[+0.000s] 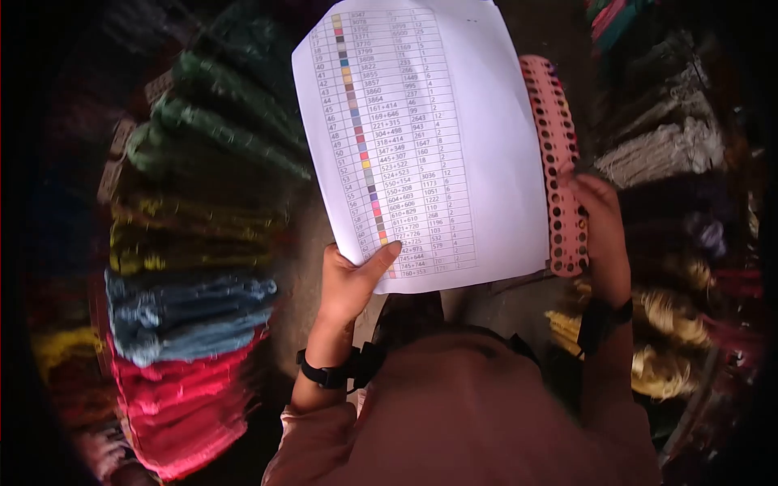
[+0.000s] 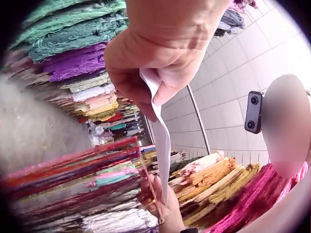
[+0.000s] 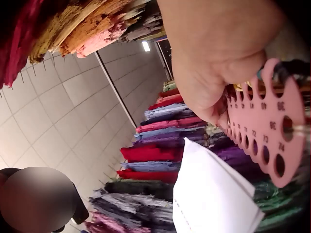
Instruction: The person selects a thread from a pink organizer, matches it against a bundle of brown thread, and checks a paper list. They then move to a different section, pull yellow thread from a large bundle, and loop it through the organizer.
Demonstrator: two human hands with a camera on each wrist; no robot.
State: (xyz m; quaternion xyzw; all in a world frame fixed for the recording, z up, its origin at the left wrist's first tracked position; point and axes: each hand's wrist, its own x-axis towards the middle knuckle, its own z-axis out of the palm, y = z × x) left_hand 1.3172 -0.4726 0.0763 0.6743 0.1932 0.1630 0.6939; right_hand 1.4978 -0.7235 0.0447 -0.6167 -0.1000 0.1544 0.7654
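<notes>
My left hand (image 1: 347, 283) grips the lower left corner of a white paper sheet (image 1: 501, 162), thumb on top. Printed on the sheet is a table of small colour squares and number codes. In the left wrist view the paper (image 2: 164, 150) shows edge-on, pinched between thumb and fingers. Beside the sheet's right edge, my right hand (image 1: 600, 231) holds a long pink thread card (image 1: 559, 134) with rows of holes along both edges. Seen from the right wrist, the thread card (image 3: 257, 121) carries printed numbers by its holes, and some strands show at its far end.
Hanks of thread hang in rows on both sides: green (image 1: 219, 121), blue (image 1: 190, 312) and pink (image 1: 186, 405) at left, whitish (image 1: 664, 150) and cream (image 1: 660, 373) at right. A tiled wall with pegs (image 2: 238, 73) shows in the wrist views.
</notes>
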